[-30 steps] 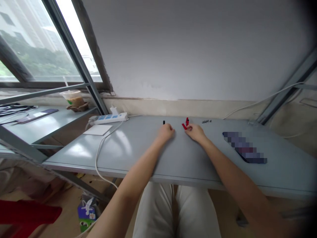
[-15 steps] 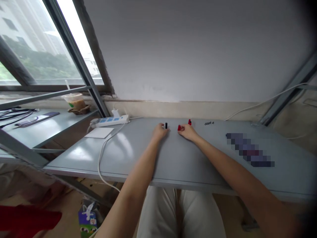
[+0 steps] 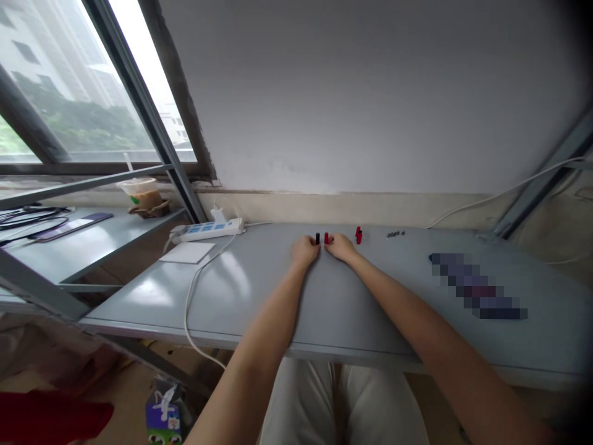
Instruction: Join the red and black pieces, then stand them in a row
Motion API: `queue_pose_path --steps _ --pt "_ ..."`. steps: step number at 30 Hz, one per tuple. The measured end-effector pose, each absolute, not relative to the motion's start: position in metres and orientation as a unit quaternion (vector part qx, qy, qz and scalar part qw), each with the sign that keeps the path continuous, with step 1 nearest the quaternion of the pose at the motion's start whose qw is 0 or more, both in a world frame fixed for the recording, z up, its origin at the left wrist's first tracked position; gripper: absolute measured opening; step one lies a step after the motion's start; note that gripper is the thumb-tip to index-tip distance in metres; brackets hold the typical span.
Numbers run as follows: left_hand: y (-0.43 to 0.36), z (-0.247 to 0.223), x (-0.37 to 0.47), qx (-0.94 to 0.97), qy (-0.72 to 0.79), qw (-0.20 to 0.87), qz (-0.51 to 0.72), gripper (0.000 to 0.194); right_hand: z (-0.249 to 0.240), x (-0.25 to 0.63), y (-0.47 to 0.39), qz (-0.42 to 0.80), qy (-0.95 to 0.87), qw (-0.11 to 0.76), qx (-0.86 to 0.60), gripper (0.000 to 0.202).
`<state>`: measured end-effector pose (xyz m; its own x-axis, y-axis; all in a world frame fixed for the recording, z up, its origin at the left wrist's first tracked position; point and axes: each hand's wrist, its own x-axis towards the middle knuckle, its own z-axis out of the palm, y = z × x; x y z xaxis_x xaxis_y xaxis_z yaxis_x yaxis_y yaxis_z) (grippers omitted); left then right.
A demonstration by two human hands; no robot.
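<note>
My left hand (image 3: 306, 250) has its fingers closed at a small black cylinder (image 3: 317, 238), which stands upright above the grey table. Just to the right, my right hand (image 3: 340, 246) pinches a small red cylinder (image 3: 326, 237). The two cylinders are side by side with a narrow gap between them. Beyond my right hand lie more small red cylinders (image 3: 359, 238), with a bit of black among them. Farther right is a row of several tiny dark metallic pieces (image 3: 395, 234), too small to name.
A white power strip (image 3: 213, 229) with a cable and a white flat pad (image 3: 187, 252) sit at the table's left. A blurred-out dark long object (image 3: 477, 287) lies on the right. A cup (image 3: 143, 193) stands on the neighbouring shelf; the wall closes off the back.
My right hand has moved left with the red cylinder, away from the other red ones. My left hand has shifted slightly right with the black cylinder, so the two are now close together.
</note>
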<state>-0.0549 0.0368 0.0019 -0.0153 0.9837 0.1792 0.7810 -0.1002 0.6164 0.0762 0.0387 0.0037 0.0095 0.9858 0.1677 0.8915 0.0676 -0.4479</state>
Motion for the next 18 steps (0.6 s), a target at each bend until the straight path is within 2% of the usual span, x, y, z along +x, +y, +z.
queue_pose_path --steps 9,15,18 --pt "0.032 0.005 -0.054 0.681 0.664 0.149 0.270 0.021 0.001 0.076 0.035 0.095 -0.692 0.236 -0.675 0.017" --pt "0.022 0.012 -0.054 0.677 0.660 0.088 0.314 0.055 0.009 0.100 0.009 0.041 -0.727 0.207 -0.653 0.025" --pt "0.011 0.021 -0.047 0.686 0.629 0.045 0.362 0.056 0.013 0.126 -0.010 0.023 -0.735 0.213 -0.644 0.025"
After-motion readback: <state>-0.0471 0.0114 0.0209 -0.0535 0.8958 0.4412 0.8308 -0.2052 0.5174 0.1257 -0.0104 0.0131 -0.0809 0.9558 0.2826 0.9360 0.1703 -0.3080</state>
